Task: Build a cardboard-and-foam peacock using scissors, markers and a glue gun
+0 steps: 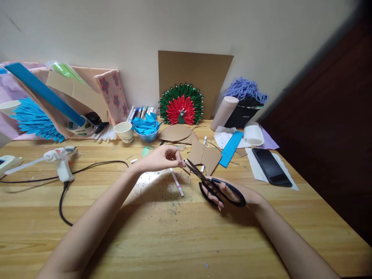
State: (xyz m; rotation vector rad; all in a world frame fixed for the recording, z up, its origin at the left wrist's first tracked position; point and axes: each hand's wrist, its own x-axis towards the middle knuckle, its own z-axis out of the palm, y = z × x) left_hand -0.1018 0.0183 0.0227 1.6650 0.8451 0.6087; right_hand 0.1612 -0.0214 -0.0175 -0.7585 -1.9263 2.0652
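My right hand [216,192] grips black-handled scissors [200,174], thumb and fingers through the loops. The blades point up and left, slightly parted. At their tips is my left hand [168,157], thumb and forefinger pinched together; whatever small thing they hold is too tiny to make out. Below the left hand a white marker with a pink band [177,184] lies on the wooden table [139,240]. Behind the scissors are cut cardboard pieces [206,155] and a cardboard oval [176,133].
A glue gun [62,162] with its cord lies left. Behind stand a paper cup [124,131], a bowl of blue pieces [147,128], a red and green peacock [181,106] and a cardboard sheet [197,66]. At right are a blue strip [231,149] and a phone [271,166].
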